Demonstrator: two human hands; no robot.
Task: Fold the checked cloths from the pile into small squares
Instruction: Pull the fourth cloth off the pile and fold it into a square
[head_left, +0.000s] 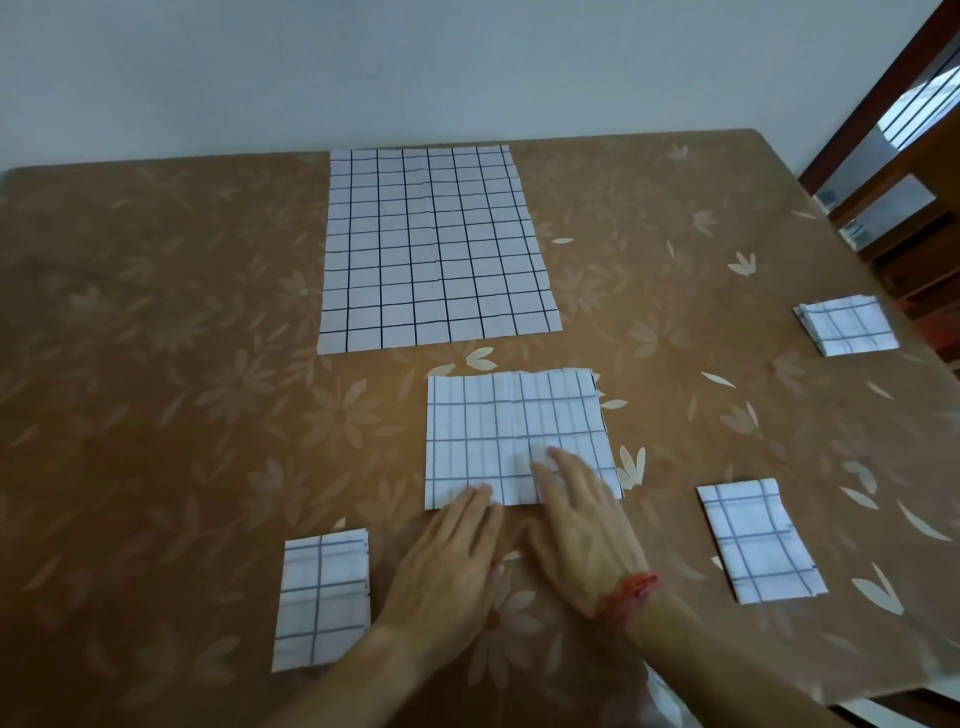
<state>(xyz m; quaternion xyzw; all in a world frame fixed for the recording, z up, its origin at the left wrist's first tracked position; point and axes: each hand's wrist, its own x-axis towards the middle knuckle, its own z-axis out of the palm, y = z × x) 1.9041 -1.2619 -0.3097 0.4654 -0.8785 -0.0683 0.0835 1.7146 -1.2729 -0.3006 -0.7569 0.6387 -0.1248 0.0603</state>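
A partly folded white checked cloth (511, 431) lies in the middle of the table in front of me. My right hand (582, 530) rests flat on its near right part, fingers spread. My left hand (447, 561) lies flat beside it, fingertips touching the cloth's near edge. Neither hand grips anything. Farther back a pile of unfolded checked cloths (434, 244) lies flat. One small folded cloth (322, 597) sits near left, another folded cloth (758, 540) near right, and a stack of folded cloths (847, 325) lies far right.
The table carries a brown cover with a pale flower print (182, 364). A wooden chair (893, 171) stands past the right edge. A pale wall runs behind the far edge.
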